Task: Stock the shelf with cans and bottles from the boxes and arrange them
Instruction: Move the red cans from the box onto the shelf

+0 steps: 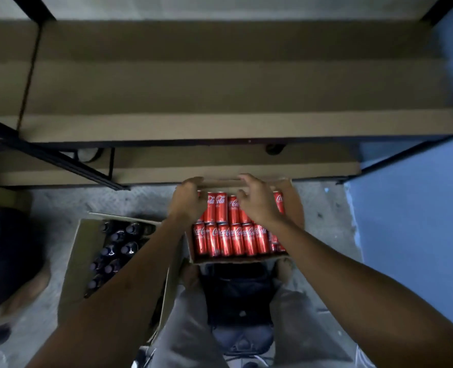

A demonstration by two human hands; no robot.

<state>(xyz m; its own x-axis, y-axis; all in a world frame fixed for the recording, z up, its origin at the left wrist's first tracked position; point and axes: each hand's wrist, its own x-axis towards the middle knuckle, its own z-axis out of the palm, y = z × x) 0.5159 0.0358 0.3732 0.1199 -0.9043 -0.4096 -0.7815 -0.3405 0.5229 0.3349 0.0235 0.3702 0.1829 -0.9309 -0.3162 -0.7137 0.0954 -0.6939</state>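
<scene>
An open cardboard box (236,259) packed with upright red Coca-Cola cans (230,239) sits on the floor in front of me, below the shelf. My left hand (187,200) is curled over the left part of the box's far flap (220,183). My right hand (257,204) hovers over the back row of cans with its fingers apart and its fingertips at the flap's edge. To the left, a second open box (74,261) holds several dark bottles (119,248). The brown shelf boards (220,126) carry no cans or bottles in view.
The lower shelf board (246,171) runs just behind the can box. Black metal shelf posts (47,155) cross at the left. Another person's leg and foot (13,261) are at the far left. A blue wall (411,221) stands at the right, and a dark bag (236,293) lies between my legs.
</scene>
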